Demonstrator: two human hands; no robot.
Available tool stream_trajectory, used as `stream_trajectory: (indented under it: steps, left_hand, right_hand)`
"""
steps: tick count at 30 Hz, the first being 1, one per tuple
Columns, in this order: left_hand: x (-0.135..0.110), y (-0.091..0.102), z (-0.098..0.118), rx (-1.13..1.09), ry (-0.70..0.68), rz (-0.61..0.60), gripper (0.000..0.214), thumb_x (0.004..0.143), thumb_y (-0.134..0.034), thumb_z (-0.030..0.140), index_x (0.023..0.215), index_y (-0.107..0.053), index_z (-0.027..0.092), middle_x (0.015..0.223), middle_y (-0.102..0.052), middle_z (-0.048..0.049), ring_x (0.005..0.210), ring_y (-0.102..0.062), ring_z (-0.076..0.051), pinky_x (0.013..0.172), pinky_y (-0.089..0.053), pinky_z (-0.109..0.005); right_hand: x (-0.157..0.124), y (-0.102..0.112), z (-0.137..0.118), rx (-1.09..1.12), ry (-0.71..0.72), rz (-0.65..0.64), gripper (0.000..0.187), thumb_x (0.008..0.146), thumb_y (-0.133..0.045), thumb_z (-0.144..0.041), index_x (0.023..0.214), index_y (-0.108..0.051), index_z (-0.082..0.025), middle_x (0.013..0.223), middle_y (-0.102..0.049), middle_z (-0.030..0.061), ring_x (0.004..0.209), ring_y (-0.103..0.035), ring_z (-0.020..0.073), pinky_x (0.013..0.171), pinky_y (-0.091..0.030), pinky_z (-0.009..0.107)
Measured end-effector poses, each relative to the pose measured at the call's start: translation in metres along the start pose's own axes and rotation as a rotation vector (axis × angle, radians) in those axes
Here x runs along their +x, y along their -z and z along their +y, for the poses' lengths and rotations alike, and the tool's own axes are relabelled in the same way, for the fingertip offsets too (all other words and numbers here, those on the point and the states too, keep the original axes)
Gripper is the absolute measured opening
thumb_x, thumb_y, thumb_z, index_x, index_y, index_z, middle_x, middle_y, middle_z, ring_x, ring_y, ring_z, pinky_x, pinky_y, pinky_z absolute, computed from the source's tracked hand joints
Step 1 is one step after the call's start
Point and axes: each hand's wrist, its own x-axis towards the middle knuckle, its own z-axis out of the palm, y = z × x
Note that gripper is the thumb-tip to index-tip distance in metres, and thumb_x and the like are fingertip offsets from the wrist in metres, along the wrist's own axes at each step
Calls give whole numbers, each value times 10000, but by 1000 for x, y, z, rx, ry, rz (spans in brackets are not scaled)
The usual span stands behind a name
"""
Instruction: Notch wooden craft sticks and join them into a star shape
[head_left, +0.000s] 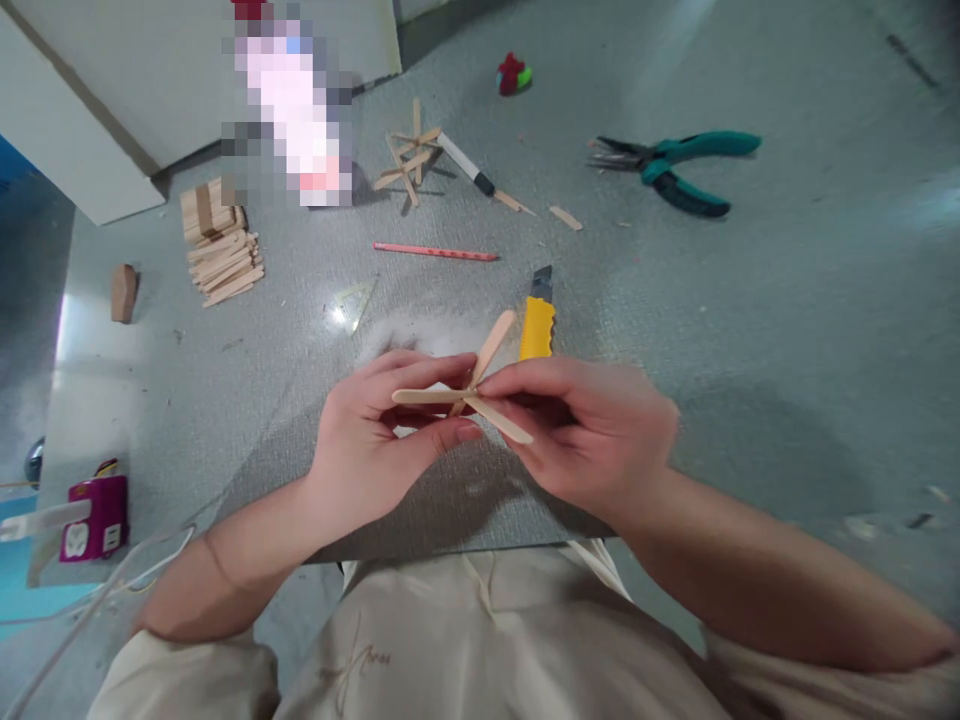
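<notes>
Between my hands, above the near part of the table, is a three-bladed propeller of wooden craft sticks (495,347), its blades meeting at a small hub. My left hand (397,430) is curled around its left side, the thumb below and the fingers behind. My right hand (592,415) pinches close to the hub from the right. A short piece of wood shows behind the hub, partly hidden by the fingers. Just beyond my right hand lies a yellow utility knife (537,325), its lower end covered by the hand.
Beyond lie a pink pencil (435,251), a clear set square (357,303), joined sticks (409,160), a white-handled craft knife (466,165) and teal pliers (667,170). Stacked craft sticks (217,240) sit left. A purple power strip (96,518) with cables is at the left edge.
</notes>
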Motion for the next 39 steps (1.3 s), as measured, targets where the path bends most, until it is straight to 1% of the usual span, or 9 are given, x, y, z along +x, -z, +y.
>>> stream_trajectory:
  steps: [4,8,11,14,17,20,25,32,39]
  left_hand:
    - [2,2,-3,-80,64,-19,537,674,-916,135,1150,-775,339,907,-674,14,755,-683,-83,670,-593,-150]
    - [4,3,-6,-211,110,-51,557,688,-921,192,1194,-753,355,944,-687,3,776,-680,-102,686,-591,-194]
    - [5,3,-3,-123,15,-50,379,796,-854,255,1162,-773,308,896,-688,-15,781,-646,-105,669,-552,-196]
    - [5,3,1,24,-120,-32,281,849,-804,234,1126,-783,277,865,-712,-25,780,-640,-114,698,-552,-215]
    - [3,4,4,59,-189,-50,306,837,-806,188,1128,-777,277,897,-723,-24,785,-668,-110,713,-576,-209]
    - [3,4,6,34,-241,-77,347,834,-781,148,1165,-764,251,912,-718,-33,762,-672,-98,682,-579,-184]
    - [6,4,10,52,-375,-115,340,868,-720,134,1198,-749,205,907,-736,-58,773,-682,-108,679,-588,-186]
    - [4,6,7,96,-316,-88,240,903,-747,250,1142,-772,249,867,-734,-50,739,-655,-119,675,-568,-228]
    - [2,4,3,16,-232,-85,203,906,-742,234,1105,-778,249,830,-695,-33,729,-621,-113,665,-529,-231]
  right_hand:
    - [2,2,0,-20,23,-29,173,899,-642,-135,952,-700,-289,813,-782,-20,562,-670,129,521,-509,269]
    - [3,3,0,-37,20,-20,152,911,-633,-159,957,-696,-289,766,-771,-30,507,-633,114,489,-490,261]
    - [2,4,0,-53,37,-5,135,908,-658,-158,955,-687,-281,743,-764,-41,492,-626,98,488,-492,241]
    - [0,4,-2,-30,84,-11,179,904,-655,-119,968,-678,-285,830,-793,-30,570,-692,110,549,-555,229]
    - [-3,4,-1,0,149,-1,236,891,-661,-98,1012,-681,-299,897,-804,-5,692,-754,149,618,-615,244]
    - [-4,4,1,2,251,18,277,855,-689,-83,1046,-690,-283,913,-807,19,743,-771,166,652,-640,247]
    - [-1,6,4,-24,365,5,337,828,-685,-71,1088,-691,-286,886,-805,17,729,-771,173,608,-638,252]
    - [-2,5,5,-27,345,17,314,840,-669,-74,1065,-696,-291,886,-808,11,696,-766,166,591,-640,249]
    - [-3,3,6,-7,334,13,282,840,-658,-54,1047,-706,-240,869,-810,45,734,-770,156,662,-640,224]
